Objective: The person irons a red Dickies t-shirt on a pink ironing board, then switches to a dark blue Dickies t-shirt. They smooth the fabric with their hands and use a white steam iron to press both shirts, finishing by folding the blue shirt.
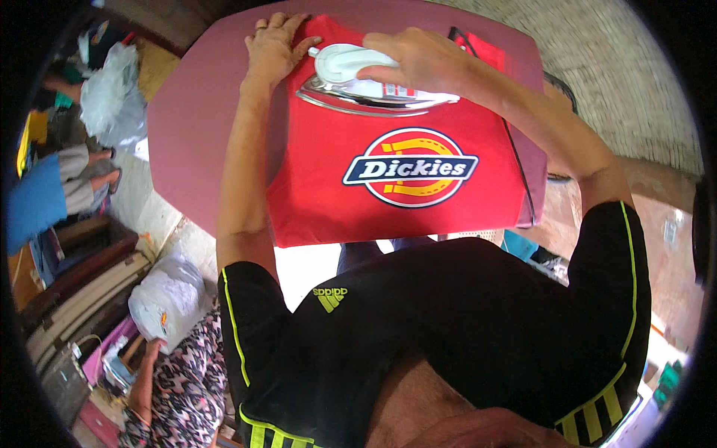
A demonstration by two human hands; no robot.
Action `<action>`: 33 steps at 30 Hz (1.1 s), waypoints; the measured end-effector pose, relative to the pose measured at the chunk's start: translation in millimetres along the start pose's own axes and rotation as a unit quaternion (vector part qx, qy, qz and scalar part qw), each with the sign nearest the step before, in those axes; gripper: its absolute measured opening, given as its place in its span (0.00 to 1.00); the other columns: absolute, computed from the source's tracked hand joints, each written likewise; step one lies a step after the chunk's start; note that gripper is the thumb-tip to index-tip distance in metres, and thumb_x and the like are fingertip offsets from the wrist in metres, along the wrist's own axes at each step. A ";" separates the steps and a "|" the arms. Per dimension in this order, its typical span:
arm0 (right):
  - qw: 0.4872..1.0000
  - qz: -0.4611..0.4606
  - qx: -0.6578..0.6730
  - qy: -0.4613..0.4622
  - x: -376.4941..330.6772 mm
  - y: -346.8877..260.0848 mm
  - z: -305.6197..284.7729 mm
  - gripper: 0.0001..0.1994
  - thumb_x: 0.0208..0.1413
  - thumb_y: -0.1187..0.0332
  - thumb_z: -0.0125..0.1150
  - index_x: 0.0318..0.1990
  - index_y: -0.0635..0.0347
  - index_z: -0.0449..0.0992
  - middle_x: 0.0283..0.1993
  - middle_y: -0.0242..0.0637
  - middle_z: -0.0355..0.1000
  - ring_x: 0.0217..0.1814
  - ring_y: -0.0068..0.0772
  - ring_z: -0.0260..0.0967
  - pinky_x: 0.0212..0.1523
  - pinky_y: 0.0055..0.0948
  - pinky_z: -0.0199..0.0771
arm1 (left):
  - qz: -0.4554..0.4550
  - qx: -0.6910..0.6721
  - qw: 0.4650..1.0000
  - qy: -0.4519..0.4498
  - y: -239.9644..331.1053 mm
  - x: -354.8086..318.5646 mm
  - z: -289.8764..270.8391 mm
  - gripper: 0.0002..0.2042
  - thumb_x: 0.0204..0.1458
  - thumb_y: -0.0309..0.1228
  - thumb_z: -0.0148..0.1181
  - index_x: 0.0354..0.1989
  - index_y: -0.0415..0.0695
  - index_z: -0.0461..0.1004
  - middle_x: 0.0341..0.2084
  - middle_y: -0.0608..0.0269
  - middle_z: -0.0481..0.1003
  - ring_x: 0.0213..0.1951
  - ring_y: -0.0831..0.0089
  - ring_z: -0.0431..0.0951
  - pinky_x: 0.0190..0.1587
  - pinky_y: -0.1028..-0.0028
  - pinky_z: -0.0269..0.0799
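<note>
A red cloth piece (pixel 321 209), printed with a yellow horseshoe emblem, lies flat on the maroon tabletop (pixel 202 112). My right hand (pixel 414 60) is wrapped round the handle of a white and chrome clothes iron (pixel 358 93). The iron sits over the cloth's far part, beyond the emblem. To the left of the iron, my left hand (pixel 276 43) rests with fingers spread at the cloth's far left edge. It holds nothing. A thin black cord (pixel 517 153) runs down the cloth's right side.
At the lower left, a person in a patterned top (pixel 190 373) holds a filled white plastic bag (pixel 168 299). Another person in blue (pixel 36 198) is at the far left, near a pale plastic bag (pixel 112 101). Stacked boards (pixel 82 291) stand left of the table.
</note>
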State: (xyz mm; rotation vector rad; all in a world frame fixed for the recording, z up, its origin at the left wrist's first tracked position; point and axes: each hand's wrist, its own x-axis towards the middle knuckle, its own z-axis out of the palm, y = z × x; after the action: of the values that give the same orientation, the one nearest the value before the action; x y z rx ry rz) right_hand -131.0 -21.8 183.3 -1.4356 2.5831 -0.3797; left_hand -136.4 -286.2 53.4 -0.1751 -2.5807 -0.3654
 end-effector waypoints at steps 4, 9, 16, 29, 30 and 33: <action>0.998 0.057 0.002 -0.001 -29.9 28.3 -12.2 0.23 0.60 0.44 0.55 0.46 0.54 0.75 0.33 0.48 0.78 0.35 0.52 0.77 0.37 0.47 0.74 | -0.024 0.021 0.998 -0.062 -2.7 22.5 7.1 0.18 0.53 0.51 0.62 0.46 0.56 0.78 0.41 0.66 0.76 0.49 0.57 0.72 0.48 0.50 0.64; 0.965 0.234 0.059 0.102 -126.4 63.8 -55.8 0.20 0.63 0.52 0.56 0.52 0.57 0.74 0.39 0.44 0.77 0.41 0.39 0.75 0.41 0.39 0.72 | -0.035 0.062 0.997 -0.001 50.4 -2.0 -2.5 0.25 0.56 0.54 0.57 0.55 0.51 0.73 0.53 0.56 0.69 0.56 0.54 0.67 0.53 0.46 0.59; 0.951 0.296 0.023 0.090 -146.4 75.2 -57.9 0.16 0.65 0.56 0.55 0.50 0.57 0.73 0.36 0.46 0.77 0.35 0.40 0.75 0.35 0.38 0.72 | -0.030 0.055 0.995 -0.077 123.4 -54.9 11.9 0.39 0.57 0.63 0.46 0.69 0.47 0.58 0.71 0.50 0.52 0.71 0.47 0.48 0.66 0.41 0.45; 0.984 0.131 0.012 0.123 -91.1 100.1 -17.2 0.21 0.63 0.50 0.52 0.43 0.63 0.73 0.34 0.57 0.75 0.34 0.59 0.74 0.35 0.51 0.73 | -0.025 0.079 0.991 -0.105 121.7 -49.3 15.0 0.37 0.59 0.60 0.44 0.70 0.47 0.57 0.72 0.48 0.49 0.72 0.46 0.47 0.68 0.43 0.42; 0.983 0.126 0.007 0.130 -99.4 102.5 -12.4 0.20 0.63 0.51 0.52 0.44 0.62 0.73 0.33 0.60 0.74 0.35 0.62 0.74 0.36 0.54 0.73 | -0.023 0.080 0.991 -0.107 121.7 -49.6 15.2 0.37 0.59 0.60 0.44 0.70 0.48 0.56 0.72 0.48 0.49 0.72 0.46 0.48 0.68 0.43 0.43; 0.972 0.173 -0.039 0.154 -145.9 95.0 -0.5 0.20 0.63 0.52 0.57 0.48 0.62 0.74 0.35 0.52 0.75 0.36 0.52 0.75 0.36 0.41 0.75 | -0.016 0.074 0.992 -0.103 123.7 -49.0 11.5 0.36 0.60 0.58 0.46 0.71 0.49 0.55 0.72 0.49 0.49 0.72 0.47 0.48 0.67 0.42 0.45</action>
State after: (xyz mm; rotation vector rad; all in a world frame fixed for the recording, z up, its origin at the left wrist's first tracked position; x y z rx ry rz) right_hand -131.3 150.4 158.1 -0.9777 3.0543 -0.4872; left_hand -76.1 -167.3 46.3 -0.1227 -2.8036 -0.1740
